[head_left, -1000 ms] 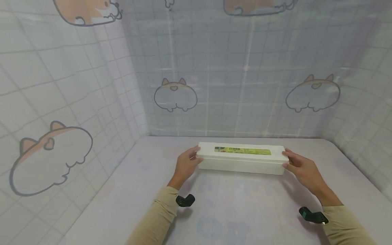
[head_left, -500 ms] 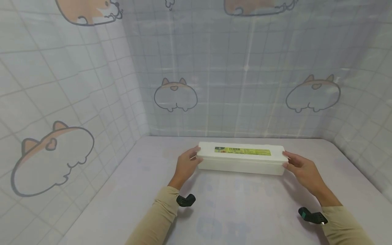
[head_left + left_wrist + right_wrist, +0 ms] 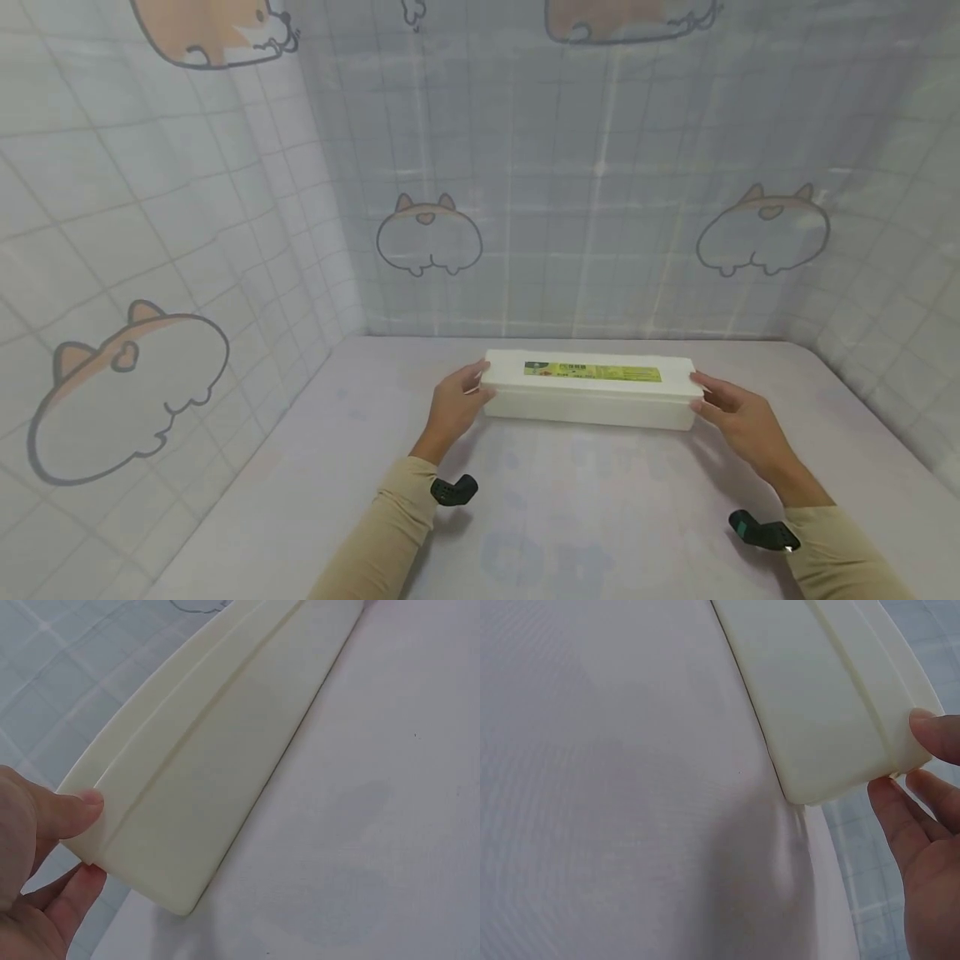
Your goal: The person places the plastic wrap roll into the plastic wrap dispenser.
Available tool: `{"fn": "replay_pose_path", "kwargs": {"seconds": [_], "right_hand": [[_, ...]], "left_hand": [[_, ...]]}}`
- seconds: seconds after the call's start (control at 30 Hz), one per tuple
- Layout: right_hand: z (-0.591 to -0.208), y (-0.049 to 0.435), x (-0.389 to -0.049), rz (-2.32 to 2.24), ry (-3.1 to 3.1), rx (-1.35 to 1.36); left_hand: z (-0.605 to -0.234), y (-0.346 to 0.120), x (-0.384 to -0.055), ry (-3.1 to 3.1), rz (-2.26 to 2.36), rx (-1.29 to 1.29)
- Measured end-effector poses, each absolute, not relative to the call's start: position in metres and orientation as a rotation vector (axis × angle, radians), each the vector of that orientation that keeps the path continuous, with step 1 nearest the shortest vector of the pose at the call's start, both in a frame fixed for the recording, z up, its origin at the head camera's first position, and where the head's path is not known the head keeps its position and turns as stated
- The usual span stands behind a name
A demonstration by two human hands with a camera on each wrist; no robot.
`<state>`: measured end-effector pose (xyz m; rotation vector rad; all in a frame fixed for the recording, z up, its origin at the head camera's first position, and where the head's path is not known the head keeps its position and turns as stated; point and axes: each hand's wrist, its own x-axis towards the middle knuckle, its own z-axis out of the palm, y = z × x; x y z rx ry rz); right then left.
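Note:
A long white lidded box [image 3: 592, 410] lies crosswise on the table, a yellow-green label [image 3: 592, 372] along its lid. My left hand [image 3: 453, 410] grips its left end, thumb at the front corner and fingers at the end face. At the other end my right hand [image 3: 744, 427] holds it in the same way. In the left wrist view, the thumb [image 3: 71, 816] presses on the lid's front edge, and fingertips touch under the lid's rim. The right wrist view has the right thumb [image 3: 934, 735] on the lid's edge too, with fingers [image 3: 900, 817] at the rim below.
Behind the box rises a pale grid-patterned wall [image 3: 585, 275] with corgi drawings, and similar sheets stand at left and right. A pale cloth with faint lettering covers the table [image 3: 570, 508]. Each wrist carries a dark camera mount [image 3: 454, 491] below the hand.
Both hands keep their hold on the box ends. The whole view shifts by a few pixels; the box stays in the same place on the table.

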<state>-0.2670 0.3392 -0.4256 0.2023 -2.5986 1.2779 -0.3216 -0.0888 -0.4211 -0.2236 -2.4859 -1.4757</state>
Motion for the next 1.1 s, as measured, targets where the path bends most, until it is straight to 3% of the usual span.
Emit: {"fn": "replay_pose_path", "kwargs": {"seconds": [1.1], "right_hand": [[-0.4220,0.3362,-0.2707,1.307,-2.606,0.160]], "left_hand": [[-0.4188,-0.0927,-0.3289,-2.558,-1.417,-0.227]]}}
